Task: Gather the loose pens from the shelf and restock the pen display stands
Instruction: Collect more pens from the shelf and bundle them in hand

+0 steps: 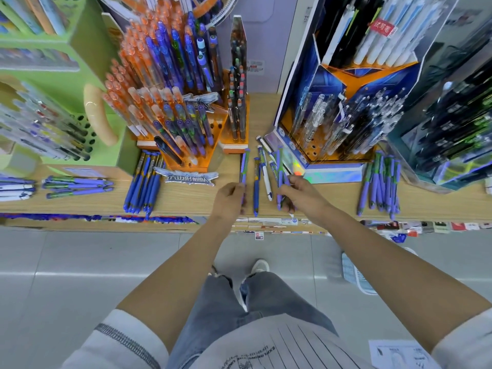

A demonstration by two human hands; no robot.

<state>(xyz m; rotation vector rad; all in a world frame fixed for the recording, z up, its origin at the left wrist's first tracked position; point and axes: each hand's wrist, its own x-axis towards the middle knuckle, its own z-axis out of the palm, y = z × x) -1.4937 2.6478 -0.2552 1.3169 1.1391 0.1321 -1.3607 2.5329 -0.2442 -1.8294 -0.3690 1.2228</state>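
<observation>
Loose pens lie on the wooden shelf [202, 194] between two display stands. My left hand [230, 197] grips a purple pen with a green top [244, 166] that points away from me. My right hand [298, 194] holds a small bunch of purple pens [280, 169]. Between my hands lie a blue pen [256, 187] and a white pen [266, 177]. The orange pen stand [186, 158] rises behind my left hand. Behind my right hand is the blue and orange stand [332, 166].
More loose pens lie in groups on the shelf: blue ones [145, 182] at the left, purple ones [380, 182] at the right and purple ones [77, 186] at the far left. A green stand [64, 83] and a dark stand [452, 115] flank the shelf. Grey floor lies below.
</observation>
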